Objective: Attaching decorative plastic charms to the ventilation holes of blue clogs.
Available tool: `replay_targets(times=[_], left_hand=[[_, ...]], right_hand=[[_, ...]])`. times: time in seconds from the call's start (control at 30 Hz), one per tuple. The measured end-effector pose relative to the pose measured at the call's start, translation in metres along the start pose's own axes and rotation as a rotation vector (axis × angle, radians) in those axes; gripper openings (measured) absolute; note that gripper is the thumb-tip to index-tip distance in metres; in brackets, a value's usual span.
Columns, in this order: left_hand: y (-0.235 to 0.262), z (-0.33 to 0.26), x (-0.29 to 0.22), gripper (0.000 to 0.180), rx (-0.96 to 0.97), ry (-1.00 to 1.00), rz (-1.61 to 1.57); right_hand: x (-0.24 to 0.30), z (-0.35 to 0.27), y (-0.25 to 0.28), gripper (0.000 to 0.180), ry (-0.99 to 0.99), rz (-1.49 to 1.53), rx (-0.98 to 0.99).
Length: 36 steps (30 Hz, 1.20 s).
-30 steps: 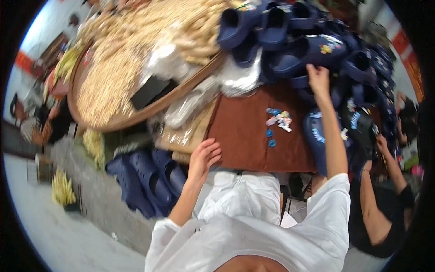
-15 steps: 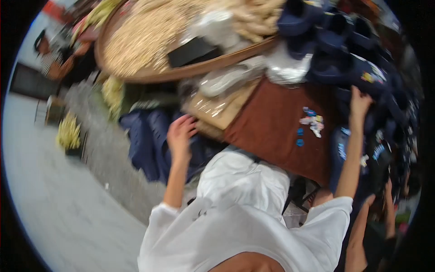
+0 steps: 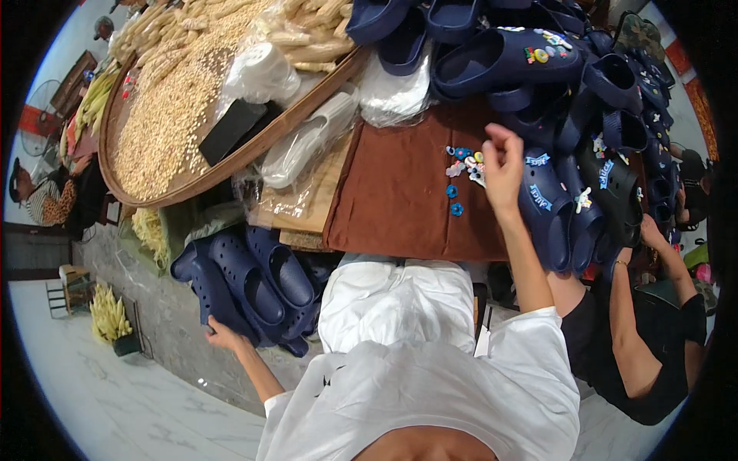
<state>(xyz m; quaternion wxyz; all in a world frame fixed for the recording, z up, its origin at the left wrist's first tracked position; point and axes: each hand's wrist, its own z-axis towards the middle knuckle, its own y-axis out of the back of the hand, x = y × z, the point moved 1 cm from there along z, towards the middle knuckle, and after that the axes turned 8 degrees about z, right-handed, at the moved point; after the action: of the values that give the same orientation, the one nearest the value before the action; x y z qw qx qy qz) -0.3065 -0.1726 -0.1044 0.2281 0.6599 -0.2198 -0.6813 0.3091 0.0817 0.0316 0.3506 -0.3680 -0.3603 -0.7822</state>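
Right hand (image 3: 503,165) is loosely half-open over the brown cloth's (image 3: 400,200) right side, nothing visible in it, just beside some little charms (image 3: 458,169) on that cloth. Left hand (image 3: 223,334)'s touching a navy clog (image 3: 207,280) left of the cloth, can't tell if it's gripping.

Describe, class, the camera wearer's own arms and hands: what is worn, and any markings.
Both forearms are bare below short, loose white sleeves, part of a white shirt with a small dark mark on the front. The left hand and right hand wear no gloves, and no watch or bracelet shows.
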Motion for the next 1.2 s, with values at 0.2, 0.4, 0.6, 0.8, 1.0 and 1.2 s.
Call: replay_targets(times=[0.2,0.4,0.6,0.8,1.0,1.2], left_hand=[[-0.017,0.029,0.018,0.065,0.271,0.220,-0.125],[0.009,0.064,0.008,0.044,0.351,0.309,-0.403],[0.037,-0.006,-0.078,0.026,0.672,0.322,-0.688],[0.042,-0.142,-0.165,0.021,1.077,0.453,-0.682],[0.001,-0.252,-0.177,0.020,1.414,0.111,-0.415],[-0.005,-0.332,-0.185,0.042,1.758,0.001,-0.465]], right_hand=[[0.016,-0.106,-0.034,0.022,0.025,-0.112,0.365],[0.013,-0.146,-0.041,0.022,0.149,-0.216,0.484],[0.007,-0.149,-0.035,0.022,0.146,-0.294,0.442],[0.013,-0.147,-0.035,0.018,0.102,-0.134,0.382],[0.011,-0.141,-0.008,0.013,0.025,-0.102,0.234],[-0.007,-0.123,0.009,0.012,-0.083,-0.167,0.201]])
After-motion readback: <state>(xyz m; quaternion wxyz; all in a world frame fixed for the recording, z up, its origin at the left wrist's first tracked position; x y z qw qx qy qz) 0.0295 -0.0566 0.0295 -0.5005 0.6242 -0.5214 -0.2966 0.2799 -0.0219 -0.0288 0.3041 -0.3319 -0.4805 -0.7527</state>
